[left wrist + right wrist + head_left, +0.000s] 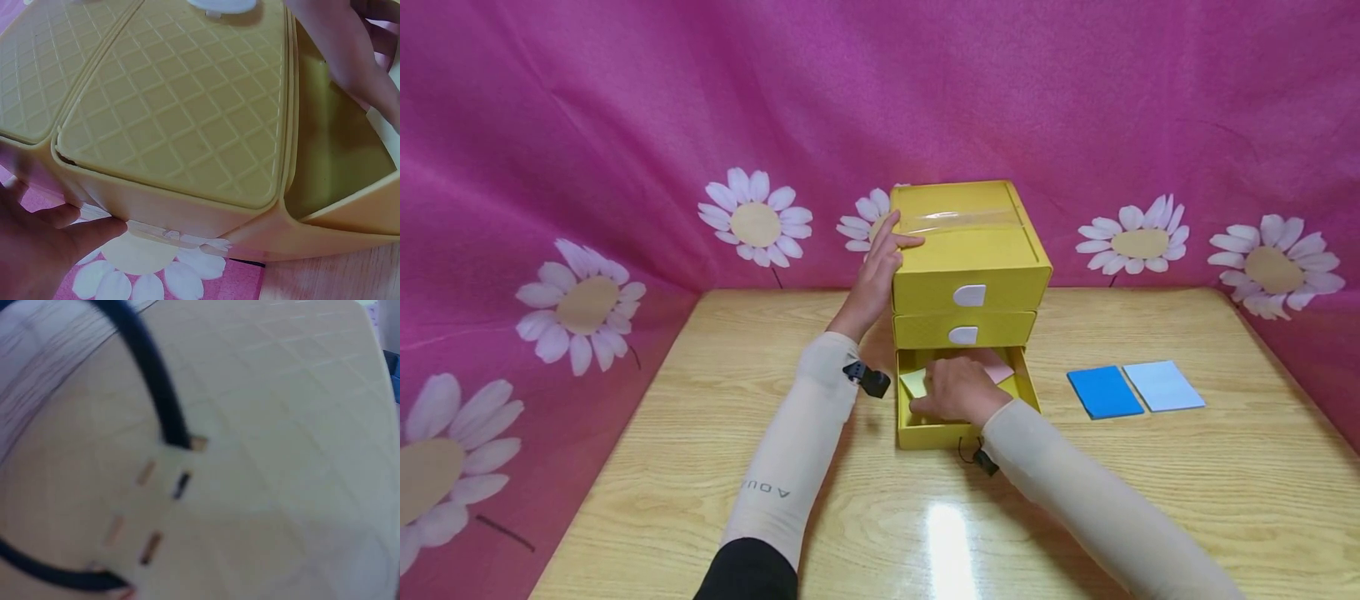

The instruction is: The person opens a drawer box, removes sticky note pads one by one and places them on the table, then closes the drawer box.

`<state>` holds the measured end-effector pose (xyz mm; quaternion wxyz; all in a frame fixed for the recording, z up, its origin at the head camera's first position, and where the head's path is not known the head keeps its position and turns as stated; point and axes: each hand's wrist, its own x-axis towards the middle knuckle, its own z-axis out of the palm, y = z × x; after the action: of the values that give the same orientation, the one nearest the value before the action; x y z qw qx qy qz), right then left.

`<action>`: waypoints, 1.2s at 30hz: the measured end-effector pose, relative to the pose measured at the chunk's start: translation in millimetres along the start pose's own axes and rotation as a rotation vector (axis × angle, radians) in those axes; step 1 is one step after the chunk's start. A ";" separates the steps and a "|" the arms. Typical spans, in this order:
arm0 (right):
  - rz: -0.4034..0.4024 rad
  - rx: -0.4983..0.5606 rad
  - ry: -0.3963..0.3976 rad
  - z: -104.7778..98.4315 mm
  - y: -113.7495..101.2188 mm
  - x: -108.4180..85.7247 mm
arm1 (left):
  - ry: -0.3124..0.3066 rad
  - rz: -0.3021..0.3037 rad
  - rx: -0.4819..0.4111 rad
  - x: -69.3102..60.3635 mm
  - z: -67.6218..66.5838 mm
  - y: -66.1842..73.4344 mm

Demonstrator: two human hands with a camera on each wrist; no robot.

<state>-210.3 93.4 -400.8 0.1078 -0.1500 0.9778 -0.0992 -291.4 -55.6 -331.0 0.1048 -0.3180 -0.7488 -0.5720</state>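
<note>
A yellow three-drawer box [972, 250] stands on the table with its bottom drawer [936, 437] pulled out. My left hand [877, 271] rests against the box's upper left side, fingers mostly straight, with some fingertips over the top edge. In the left wrist view, that hand's fingers [94, 234] touch the box's side. Inside the drawer, my right hand [958, 389] is over a pale yellow-green paper pad [914, 382]; its fingertips are hidden, so whether it pinches the pad cannot be told. Behind it lies a pink paper pad [992, 364].
Right of the box, a blue pad [1105, 392] and a light blue pad [1163, 386] lie side by side on the wooden table [760, 367]. A black cord loop [153, 375] is on the drawer front. A pink flowered cloth [850, 100] hangs behind and at the sides.
</note>
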 end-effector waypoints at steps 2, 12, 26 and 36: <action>0.018 0.026 -0.012 -0.9 0.0 -0.5 | 0.003 0.004 -0.001 2.8 1.0 -11.4; 0.013 0.123 0.025 -1.8 6.0 -5.0 | 0.020 -0.007 0.031 4.6 3.0 -21.5; -0.019 0.057 0.144 -4.9 13.5 -19.1 | 0.026 -0.026 0.036 5.0 4.0 -19.7; -0.109 0.117 0.214 -10.5 15.4 -35.1 | 0.023 -0.026 0.016 5.1 3.7 -19.7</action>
<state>-184.3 120.5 -387.8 0.0056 -0.1851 0.9666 -0.1772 -306.3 -53.2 -345.2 0.1083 -0.3006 -0.7564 -0.5708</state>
